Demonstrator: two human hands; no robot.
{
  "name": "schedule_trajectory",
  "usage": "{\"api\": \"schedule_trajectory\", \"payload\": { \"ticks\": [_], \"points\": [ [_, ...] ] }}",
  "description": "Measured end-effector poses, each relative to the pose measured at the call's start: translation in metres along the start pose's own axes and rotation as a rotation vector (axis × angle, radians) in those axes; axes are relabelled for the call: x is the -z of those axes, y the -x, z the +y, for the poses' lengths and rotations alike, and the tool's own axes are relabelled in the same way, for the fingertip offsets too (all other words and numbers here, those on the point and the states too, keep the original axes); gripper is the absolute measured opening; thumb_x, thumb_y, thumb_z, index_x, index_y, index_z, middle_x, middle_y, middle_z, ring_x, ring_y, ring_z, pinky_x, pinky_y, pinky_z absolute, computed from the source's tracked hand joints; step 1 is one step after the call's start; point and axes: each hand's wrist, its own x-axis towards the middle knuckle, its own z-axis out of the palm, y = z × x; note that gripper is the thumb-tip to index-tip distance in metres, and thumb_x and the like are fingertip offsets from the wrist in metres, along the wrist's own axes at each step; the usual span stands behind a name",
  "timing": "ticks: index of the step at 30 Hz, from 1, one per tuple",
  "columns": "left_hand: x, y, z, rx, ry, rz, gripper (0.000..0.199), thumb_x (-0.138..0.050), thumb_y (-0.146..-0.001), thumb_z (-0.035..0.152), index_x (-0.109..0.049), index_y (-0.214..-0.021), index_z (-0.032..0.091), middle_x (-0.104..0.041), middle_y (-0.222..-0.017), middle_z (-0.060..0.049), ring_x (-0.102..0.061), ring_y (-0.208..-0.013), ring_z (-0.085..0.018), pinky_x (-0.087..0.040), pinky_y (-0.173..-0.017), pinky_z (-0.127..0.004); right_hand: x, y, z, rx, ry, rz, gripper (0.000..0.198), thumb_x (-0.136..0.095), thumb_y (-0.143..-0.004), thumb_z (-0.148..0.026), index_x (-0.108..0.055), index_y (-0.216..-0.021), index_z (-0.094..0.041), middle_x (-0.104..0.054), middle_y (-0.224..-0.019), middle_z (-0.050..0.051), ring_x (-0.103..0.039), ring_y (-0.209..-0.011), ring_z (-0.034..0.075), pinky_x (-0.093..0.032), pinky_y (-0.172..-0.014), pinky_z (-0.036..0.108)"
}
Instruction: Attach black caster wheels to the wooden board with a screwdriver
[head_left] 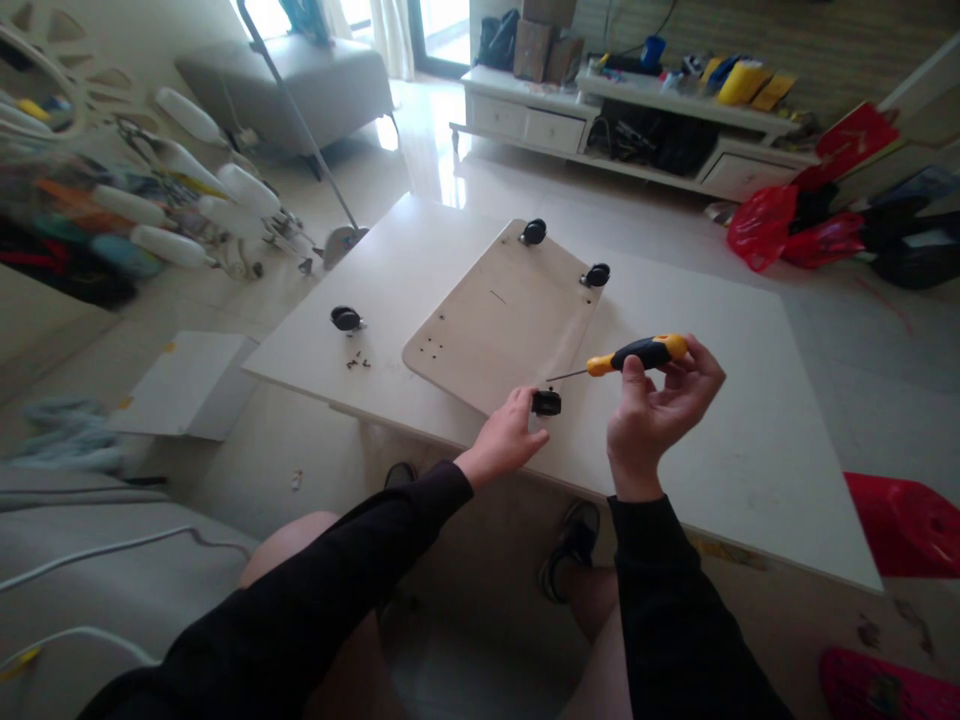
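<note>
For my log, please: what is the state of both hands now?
Left hand: at the nearest caster; grip cannot be told.
Right hand: closed, holding the yellow-black screwdriver.

On my remote feed, I log the board (487, 320) on the table (742, 430), two casters (534, 232) along its far edge, near caster (547, 403) by its near-right corner, screws (366, 364) leftward, cabinet (491, 118) beyond.

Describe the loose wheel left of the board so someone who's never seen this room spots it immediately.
Find the large white table, then the pale board on it. Left of the board is a black wheel, with a few small screws on its near side. It's the only wheel lying away from the board.
</note>
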Motion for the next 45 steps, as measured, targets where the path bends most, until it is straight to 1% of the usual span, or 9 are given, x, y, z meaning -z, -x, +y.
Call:
{"api": "schedule_trajectory", "payload": {
  "ticks": [3, 6, 9, 13, 19, 27, 32, 37, 45],
  "points": [
    [-0.005, 0.015, 0.011, 0.067, -0.044, 0.002, 0.054, -0.069, -0.090, 0.024, -0.053, -0.140, 0.015, -0.059, -0.144, -0.018, -0.071, -0.118, -0.031, -0.057, -0.106, -0.046, 0.000, 0.001, 0.002, -0.011, 0.027, -0.035, 0.055, -0.083, -0.081, -0.033, -0.060, -0.131, -0.030, -0.063, -0.121, 0.007, -0.066, -0.104, 0.020, -0.054, -0.064, 0.025],
    [-0.010, 0.030, 0.022, 0.095, -0.078, -0.071, 0.057, -0.067, -0.091, 0.028, -0.049, -0.143, 0.016, -0.059, -0.145, -0.018, -0.074, -0.105, -0.029, -0.059, -0.095, -0.045, -0.001, 0.004, 0.002, -0.013, 0.063, -0.087, 0.054, -0.082, -0.083, -0.036, -0.059, -0.132, -0.030, -0.064, -0.122, 0.006, -0.067, -0.102, 0.019, -0.055, -0.063, 0.025],
    [-0.012, 0.037, 0.027, 0.084, -0.096, -0.140, 0.050, -0.067, -0.092, 0.029, -0.052, -0.138, 0.018, -0.063, -0.142, -0.015, -0.074, -0.106, -0.029, -0.058, -0.095, -0.043, -0.003, 0.008, 0.000, -0.018, 0.083, -0.134, 0.052, -0.082, -0.084, -0.036, -0.060, -0.131, -0.030, -0.064, -0.122, 0.006, -0.066, -0.100, 0.018, -0.057, -0.064, 0.025],
    [-0.007, 0.033, 0.028, 0.065, -0.098, -0.164, 0.031, -0.067, -0.091, 0.026, -0.060, -0.121, 0.021, -0.072, -0.129, -0.010, -0.072, -0.113, -0.028, -0.057, -0.094, -0.039, -0.004, 0.012, -0.002, -0.025, 0.118, -0.191, 0.050, -0.081, -0.085, -0.036, -0.062, -0.131, -0.030, -0.063, -0.121, 0.004, -0.065, -0.101, 0.016, -0.060, -0.067, 0.025],
    [0.017, 0.011, 0.021, 0.114, -0.162, -0.088, 0.015, -0.065, -0.092, 0.021, -0.068, -0.107, 0.022, -0.079, -0.102, -0.005, -0.074, -0.095, -0.025, -0.055, -0.083, -0.035, -0.004, 0.014, 0.000, -0.042, 0.157, -0.245, 0.049, -0.080, -0.087, -0.035, -0.062, -0.132, -0.030, -0.064, -0.123, 0.004, -0.066, -0.102, 0.016, -0.062, -0.068, 0.025],
    [0.031, -0.018, 0.000, 0.083, -0.243, 0.048, 0.015, -0.068, -0.091, 0.016, -0.077, -0.102, 0.020, -0.081, -0.101, -0.008, -0.074, -0.094, -0.024, -0.055, -0.087, -0.034, -0.002, 0.015, 0.002, -0.063, 0.164, -0.274, 0.049, -0.080, -0.088, -0.038, -0.062, -0.133, -0.031, -0.064, -0.122, 0.005, -0.066, -0.102, 0.018, -0.062, -0.068, 0.025],
    [0.025, -0.024, -0.010, -0.034, -0.327, 0.029, 0.015, -0.066, -0.093, 0.016, -0.079, -0.100, 0.019, -0.079, -0.107, -0.009, -0.072, -0.099, -0.024, -0.052, -0.093, -0.036, 0.000, 0.015, 0.002, -0.053, 0.162, -0.284, 0.049, -0.078, -0.089, -0.036, -0.062, -0.135, -0.031, -0.064, -0.125, 0.006, -0.066, -0.104, 0.018, -0.062, -0.068, 0.025],
    [0.015, -0.031, -0.014, -0.065, -0.356, 0.023, 0.014, -0.069, -0.094, 0.020, -0.080, -0.101, 0.020, -0.076, -0.108, -0.009, -0.070, -0.106, -0.026, -0.045, -0.098, -0.041, 0.003, 0.014, 0.004, -0.060, 0.152, -0.307, 0.053, -0.075, -0.091, -0.034, -0.061, -0.141, -0.031, -0.066, -0.128, 0.006, -0.069, -0.107, 0.019, -0.063, -0.070, 0.026],
    [0.009, -0.026, -0.008, -0.150, -0.473, -0.026, 0.020, -0.064, -0.097, 0.020, -0.083, -0.101, 0.022, -0.072, -0.107, -0.009, -0.066, -0.107, -0.027, -0.038, -0.096, -0.042, 0.008, 0.013, 0.007, -0.066, 0.081, -0.377, 0.054, -0.071, -0.090, -0.030, -0.058, -0.143, -0.033, -0.065, -0.133, 0.007, -0.069, -0.113, 0.020, -0.066, -0.076, 0.030]
  ]
}}
